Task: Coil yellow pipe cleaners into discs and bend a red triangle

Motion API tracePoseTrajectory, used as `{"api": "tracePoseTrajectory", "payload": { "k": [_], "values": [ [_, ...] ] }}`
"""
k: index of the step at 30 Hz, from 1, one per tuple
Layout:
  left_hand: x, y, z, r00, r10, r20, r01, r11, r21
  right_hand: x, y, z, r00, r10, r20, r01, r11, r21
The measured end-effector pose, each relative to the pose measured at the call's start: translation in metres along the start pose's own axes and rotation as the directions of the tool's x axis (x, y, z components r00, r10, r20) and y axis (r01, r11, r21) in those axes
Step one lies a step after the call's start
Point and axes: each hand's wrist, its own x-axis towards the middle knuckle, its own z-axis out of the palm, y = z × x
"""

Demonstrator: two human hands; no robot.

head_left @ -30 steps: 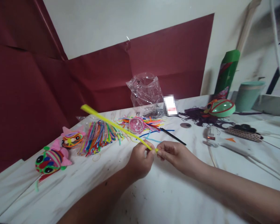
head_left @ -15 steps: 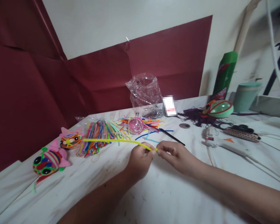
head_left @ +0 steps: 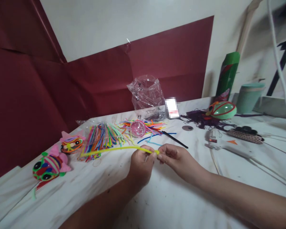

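A long yellow pipe cleaner (head_left: pixel 114 149) stretches leftward, low over the white table (head_left: pixel 171 197). My left hand (head_left: pixel 140 163) is closed round its near end. My right hand (head_left: pixel 173 159) pinches the very tip, fingertips touching the left hand's. Just behind the hands lies a heap of coloured pipe cleaners (head_left: pixel 102 138) with a pink glittery ball (head_left: pixel 138 128) and a black stick (head_left: pixel 175 139).
Two pipe-cleaner animal figures (head_left: pixel 49 165) (head_left: pixel 71 143) sit at the left. A clear plastic bag (head_left: pixel 146 92) stands at the back. A white glue gun (head_left: pixel 222 144), a green half-ball figure (head_left: pixel 222 110), a green bottle (head_left: pixel 227 76) and a teal cup (head_left: pixel 249 97) are at the right.
The yellow pipe cleaner's far end has swung down from raised up-left to nearly level over the table. Both hands kept their grip and shifted slightly left.
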Motion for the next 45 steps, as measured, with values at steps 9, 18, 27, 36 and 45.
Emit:
{"api": "tracePoseTrajectory", "payload": {
  "k": [9, 18, 27, 36, 45],
  "values": [
    [-0.003, 0.0, 0.004, 0.996, -0.086, -0.028, 0.086, 0.996, -0.016, -0.002, 0.002, -0.002, 0.997, -0.069, -0.016, 0.067, 0.994, -0.089],
    [0.006, 0.001, -0.003, 0.99, -0.078, 0.115, 0.04, 0.954, 0.297, 0.009, 0.008, -0.019, 0.959, -0.089, 0.268, 0.177, 0.929, -0.326],
    [0.007, -0.001, -0.004, 0.996, -0.049, 0.075, 0.038, 0.99, 0.136, 0.007, 0.007, -0.011, 0.987, -0.033, 0.157, 0.059, 0.985, -0.165],
    [-0.004, 0.013, 0.008, 0.981, -0.181, -0.071, 0.165, 0.968, -0.186, -0.004, 0.006, 0.007, 0.999, 0.011, -0.041, -0.01, 1.0, 0.02],
    [-0.002, 0.004, 0.006, 0.988, -0.154, -0.025, 0.149, 0.978, -0.143, -0.002, 0.003, 0.004, 0.997, 0.059, -0.056, -0.055, 0.996, 0.07]
  ]
}}
